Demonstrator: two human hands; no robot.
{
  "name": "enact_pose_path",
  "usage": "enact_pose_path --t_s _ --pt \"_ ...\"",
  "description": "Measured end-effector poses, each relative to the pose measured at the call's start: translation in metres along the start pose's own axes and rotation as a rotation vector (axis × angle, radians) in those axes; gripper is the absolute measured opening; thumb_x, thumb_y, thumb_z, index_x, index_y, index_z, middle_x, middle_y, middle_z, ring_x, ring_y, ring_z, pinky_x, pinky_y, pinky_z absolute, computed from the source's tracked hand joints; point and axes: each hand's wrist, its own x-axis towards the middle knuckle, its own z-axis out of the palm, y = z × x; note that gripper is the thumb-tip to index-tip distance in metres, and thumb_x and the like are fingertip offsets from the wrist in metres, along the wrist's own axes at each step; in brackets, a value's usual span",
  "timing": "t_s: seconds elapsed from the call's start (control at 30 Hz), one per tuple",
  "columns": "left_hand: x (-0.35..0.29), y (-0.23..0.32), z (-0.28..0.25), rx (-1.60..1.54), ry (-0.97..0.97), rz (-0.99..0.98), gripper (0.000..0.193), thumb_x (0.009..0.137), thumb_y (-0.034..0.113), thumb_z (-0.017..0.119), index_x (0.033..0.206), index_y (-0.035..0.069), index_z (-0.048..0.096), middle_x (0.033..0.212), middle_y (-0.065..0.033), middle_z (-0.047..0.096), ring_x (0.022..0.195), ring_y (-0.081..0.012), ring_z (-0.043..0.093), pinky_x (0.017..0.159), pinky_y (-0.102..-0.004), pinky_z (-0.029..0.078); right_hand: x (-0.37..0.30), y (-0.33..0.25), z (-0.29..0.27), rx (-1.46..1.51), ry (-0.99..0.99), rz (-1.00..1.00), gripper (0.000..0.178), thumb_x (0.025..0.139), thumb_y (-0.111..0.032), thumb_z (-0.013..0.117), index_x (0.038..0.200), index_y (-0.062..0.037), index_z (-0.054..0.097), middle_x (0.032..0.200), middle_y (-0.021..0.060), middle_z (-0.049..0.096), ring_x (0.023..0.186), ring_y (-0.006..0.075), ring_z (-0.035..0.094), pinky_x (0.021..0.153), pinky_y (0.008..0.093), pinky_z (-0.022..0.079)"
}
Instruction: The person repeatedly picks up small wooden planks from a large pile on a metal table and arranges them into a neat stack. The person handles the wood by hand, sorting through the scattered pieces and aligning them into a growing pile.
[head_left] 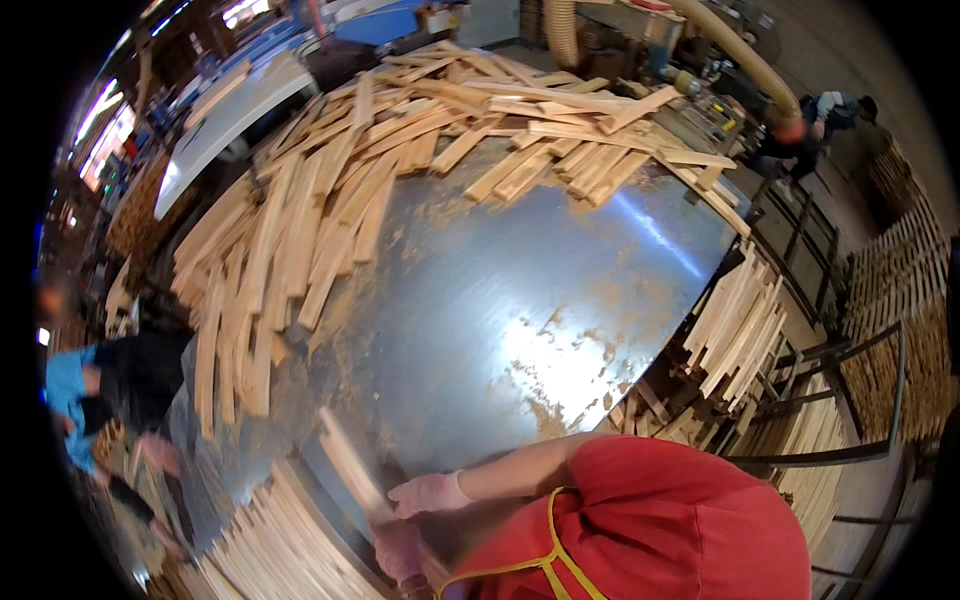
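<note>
A pale wooden strip slants up and away from my hands over the near edge of the metal table. My left hand, in a pink glove, is closed around its near part. From the right comes my right hand, also gloved in pink, its fingers stretched toward the strip's side; whether they touch it is blurred. Just left of the strip, a row of wooden strips lies stacked side by side. Across the table, a large loose heap of wooden strips curves from the left to the far side.
Sawdust is scattered over the metal tabletop. More strips sit on a rack beyond its right edge, by a dark metal frame. A person in blue stands at the left; another person is at the far right, near a ribbed hose.
</note>
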Motion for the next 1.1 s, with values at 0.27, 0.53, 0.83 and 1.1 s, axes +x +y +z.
enact_pose_path --t_s 0.27,0.53,0.83,1.1 --pt "0.006 -0.088 0.016 0.370 0.663 0.031 0.052 0.095 0.036 0.068 0.140 0.011 0.061 0.133 -0.0186 0.067 0.123 -0.0378 0.066 0.099 -0.0525 0.054 -0.108 -0.073 -0.211 -0.387 0.463 0.104 0.037 0.099 -0.035 0.064 0.118 -0.0031 0.069 0.115 0.0148 0.072 0.112 0.0290 0.067 0.100 0.0432 0.052" --pt "0.019 -0.018 -0.027 0.406 0.787 0.113 0.045 0.093 0.038 0.067 0.128 0.009 0.072 0.123 -0.0174 0.072 0.117 -0.0393 0.068 0.098 -0.0568 0.055 -0.341 -0.194 -0.383 -0.137 1.313 0.360 0.072 0.100 -0.041 0.074 0.153 0.0041 0.056 0.151 0.0243 0.063 0.137 0.0354 0.061 0.118 0.0440 0.049" --pt "0.063 0.261 -0.042 0.214 0.538 0.982 0.072 0.086 0.021 0.079 0.149 -0.003 0.055 0.153 -0.0304 0.054 0.138 -0.0521 0.053 0.113 -0.0580 0.046 -0.501 -0.222 -0.690 -0.445 1.862 0.354 0.084 0.095 -0.055 0.074 0.155 0.0005 0.056 0.146 0.0183 0.067 0.135 0.0290 0.063 0.113 0.0399 0.047" --pt "-0.014 0.725 -0.086 0.162 0.413 1.473 0.058 0.096 0.026 0.074 0.143 -0.004 0.059 0.143 -0.0287 0.059 0.134 -0.0482 0.055 0.114 -0.0544 0.044 -0.540 -0.225 -0.893 -0.313 1.797 0.662 0.107 0.094 -0.064 0.072 0.174 -0.0103 0.025 0.168 0.0254 0.045 0.156 0.0372 0.045 0.126 0.0426 0.035"
